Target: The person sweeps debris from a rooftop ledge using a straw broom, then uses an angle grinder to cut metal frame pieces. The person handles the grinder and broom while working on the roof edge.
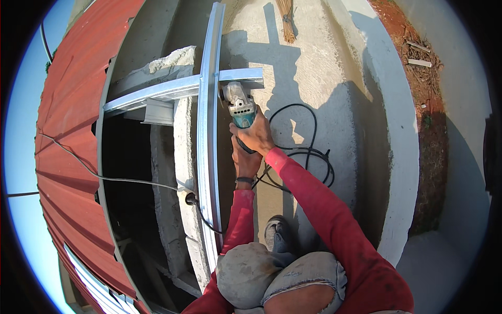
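Both my hands are closed round a teal and grey angle grinder (242,120). My right hand (257,134) wraps the upper part of its body. Below it, my left hand (246,160), with a dark band at the wrist, grips the rear end. The grinder's metal head is close beside a long silver metal channel (207,104), just under a crossing metal channel (157,94). The thin disc is seen edge-on by the long channel; whether it touches the metal cannot be told.
A black power cord (314,152) lies coiled on the concrete right of my arms. A plug connection (191,199) rests at the broken wall edge (185,152), with a grey cable (120,179) crossing the red metal roof (68,131). My shoe (275,230) stands below; a straw broom (285,21) is far ahead.
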{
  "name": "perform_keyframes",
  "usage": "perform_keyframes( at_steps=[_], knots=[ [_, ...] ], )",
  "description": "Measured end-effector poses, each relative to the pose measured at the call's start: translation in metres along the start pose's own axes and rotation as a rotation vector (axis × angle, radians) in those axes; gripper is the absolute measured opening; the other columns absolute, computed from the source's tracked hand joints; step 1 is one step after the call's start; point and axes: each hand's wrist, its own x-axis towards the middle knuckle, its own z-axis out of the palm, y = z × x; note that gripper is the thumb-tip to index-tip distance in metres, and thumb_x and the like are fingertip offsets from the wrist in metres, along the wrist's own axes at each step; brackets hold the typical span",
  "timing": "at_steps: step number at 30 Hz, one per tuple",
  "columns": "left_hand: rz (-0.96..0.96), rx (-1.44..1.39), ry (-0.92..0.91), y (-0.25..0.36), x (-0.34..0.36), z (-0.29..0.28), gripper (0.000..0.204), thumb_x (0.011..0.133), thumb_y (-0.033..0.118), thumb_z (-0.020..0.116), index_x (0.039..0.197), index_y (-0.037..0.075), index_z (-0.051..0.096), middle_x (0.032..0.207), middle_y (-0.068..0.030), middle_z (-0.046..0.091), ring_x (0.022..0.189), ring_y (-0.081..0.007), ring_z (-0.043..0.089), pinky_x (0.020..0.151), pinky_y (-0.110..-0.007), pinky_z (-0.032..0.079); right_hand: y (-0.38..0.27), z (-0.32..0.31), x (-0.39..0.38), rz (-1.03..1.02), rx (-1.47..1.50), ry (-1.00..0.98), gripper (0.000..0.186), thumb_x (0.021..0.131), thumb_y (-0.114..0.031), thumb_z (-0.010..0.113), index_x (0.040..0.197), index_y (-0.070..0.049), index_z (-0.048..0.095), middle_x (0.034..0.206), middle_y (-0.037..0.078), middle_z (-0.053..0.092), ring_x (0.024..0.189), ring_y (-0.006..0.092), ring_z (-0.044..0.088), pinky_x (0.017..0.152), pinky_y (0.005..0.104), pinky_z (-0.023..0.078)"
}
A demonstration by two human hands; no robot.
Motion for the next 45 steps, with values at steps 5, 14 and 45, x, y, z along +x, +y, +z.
perform_keyframes(
  at_steps=[5,14,45],
  knots=[
    [0.018,0.008,-0.019,-0.011,0.002,0.005,0.082,0.072,0.026,0.08,0.135,0.002,0.034,0.109,-0.0195,0.062,0.101,-0.0332,0.064,0.084,-0.038,0.05,0.002,-0.003,0.0,-0.003,-0.03,0.01,0.073,0.066,-0.026,0.08,0.12,0.01,0.047,0.101,0.027,0.065,0.093,0.0375,0.067,0.081,0.0404,0.054],
    [0.021,-0.241,-0.067,-0.094,0.002,0.029,0.092,0.073,0.025,0.082,0.14,-0.001,0.025,0.124,-0.0163,0.054,0.114,-0.0233,0.056,0.094,-0.036,0.046,0.004,-0.001,-0.001,0.033,-0.103,-0.006,0.078,0.066,-0.031,0.079,0.123,0.009,0.043,0.103,0.032,0.063,0.095,0.0443,0.064,0.084,0.0446,0.053],
    [0.17,0.109,-0.032,-0.049,0.005,0.008,0.091,0.073,0.029,0.079,0.142,-0.001,0.029,0.132,-0.0221,0.049,0.123,-0.0339,0.05,0.102,-0.04,0.041,0.02,0.01,0.002,0.119,-0.126,0.018,0.08,0.064,-0.033,0.079,0.123,0.008,0.043,0.096,0.03,0.065,0.089,0.0451,0.066,0.079,0.0449,0.055]
  ],
)
